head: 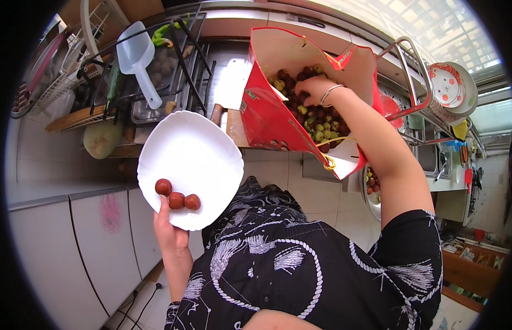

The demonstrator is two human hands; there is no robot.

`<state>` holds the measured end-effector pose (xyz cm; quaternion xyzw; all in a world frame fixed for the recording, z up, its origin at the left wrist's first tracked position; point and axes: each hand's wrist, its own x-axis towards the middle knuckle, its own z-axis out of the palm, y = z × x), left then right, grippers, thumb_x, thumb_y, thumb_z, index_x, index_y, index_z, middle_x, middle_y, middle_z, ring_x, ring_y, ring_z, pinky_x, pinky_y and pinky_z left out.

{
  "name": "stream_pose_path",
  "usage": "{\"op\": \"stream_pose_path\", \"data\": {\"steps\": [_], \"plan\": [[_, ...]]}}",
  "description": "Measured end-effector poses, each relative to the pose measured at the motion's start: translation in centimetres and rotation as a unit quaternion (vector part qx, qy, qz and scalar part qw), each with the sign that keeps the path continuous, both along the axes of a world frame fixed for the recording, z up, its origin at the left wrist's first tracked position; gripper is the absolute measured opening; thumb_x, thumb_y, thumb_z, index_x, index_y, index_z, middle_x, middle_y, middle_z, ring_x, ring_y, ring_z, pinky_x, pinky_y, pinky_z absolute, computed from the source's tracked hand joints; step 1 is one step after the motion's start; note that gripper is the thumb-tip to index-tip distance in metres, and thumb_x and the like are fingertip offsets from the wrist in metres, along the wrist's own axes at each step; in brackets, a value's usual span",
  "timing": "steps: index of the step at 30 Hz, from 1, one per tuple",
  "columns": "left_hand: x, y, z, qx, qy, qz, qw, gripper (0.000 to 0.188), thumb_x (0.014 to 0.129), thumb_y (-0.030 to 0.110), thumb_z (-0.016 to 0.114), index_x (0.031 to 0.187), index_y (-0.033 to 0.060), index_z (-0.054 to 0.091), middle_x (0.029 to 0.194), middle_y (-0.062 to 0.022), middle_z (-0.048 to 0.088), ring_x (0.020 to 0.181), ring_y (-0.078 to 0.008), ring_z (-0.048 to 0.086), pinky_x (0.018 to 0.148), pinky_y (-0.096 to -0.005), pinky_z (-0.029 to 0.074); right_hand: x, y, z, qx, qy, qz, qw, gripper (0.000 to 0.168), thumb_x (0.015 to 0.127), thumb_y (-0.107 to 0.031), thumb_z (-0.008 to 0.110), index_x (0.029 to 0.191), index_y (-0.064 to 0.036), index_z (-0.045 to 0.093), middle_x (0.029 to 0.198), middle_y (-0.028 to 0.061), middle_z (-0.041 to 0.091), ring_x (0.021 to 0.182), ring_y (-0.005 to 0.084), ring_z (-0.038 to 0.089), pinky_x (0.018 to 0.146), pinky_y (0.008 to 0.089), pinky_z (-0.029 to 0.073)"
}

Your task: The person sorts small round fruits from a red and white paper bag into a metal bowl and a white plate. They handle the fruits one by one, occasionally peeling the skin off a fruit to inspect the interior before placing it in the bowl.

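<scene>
My left hand (172,231) grips the lower edge of a white plate (198,152), with its thumb over the rim. Three reddish-brown jujubes (176,201) lie near that edge of the plate. My right hand (315,88), with a bracelet (331,94) at the wrist, reaches into a red paper bag (276,117) with yellow cord handles. Green and brown jujubes (322,128) fill much of the bag. The fingers touch the fruit; their tips are partly hidden, so whether they hold any is not visible.
A cleaver (233,86) lies left of the bag. Farther left, a black rack (192,62) bears a translucent scoop (137,62). A metal dish rack (414,78) with plates stands at the right. A bowl with more jujubes (372,183) shows partly behind my right arm.
</scene>
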<state>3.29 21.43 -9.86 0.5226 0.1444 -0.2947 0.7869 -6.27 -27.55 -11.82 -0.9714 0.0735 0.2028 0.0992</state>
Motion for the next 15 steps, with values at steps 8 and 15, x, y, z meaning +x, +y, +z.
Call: {"op": "stream_pose_path", "data": {"steps": [8,15], "plan": [[1.8,0.7,0.3,-0.026,0.004,-0.010,1.000,0.056,0.097,0.026,0.055,0.143,0.0046,0.031,0.132,-0.0136,0.047,0.120,-0.0282,0.050,0.099,-0.0480,0.045,-2.6,4.6,11.7,0.589,-0.123,-0.251,0.758,0.031,0.093,-0.010,0.056,0.123,-0.005,0.055,0.105,0.0081,0.061,0.076,0.0137,0.062,0.071,0.0291,0.055],[2.5,0.7,-0.1,-0.034,-0.010,-0.016,0.999,0.053,0.096,0.024,0.058,0.140,0.0028,0.036,0.126,-0.0132,0.052,0.116,-0.0268,0.053,0.099,-0.0450,0.046,-3.1,5.9,11.7,0.572,-0.265,-0.359,0.689,0.017,0.097,-0.027,0.050,0.089,-0.013,0.049,0.076,0.0012,0.051,0.046,0.0057,0.038,0.039,0.0204,0.039]]}}
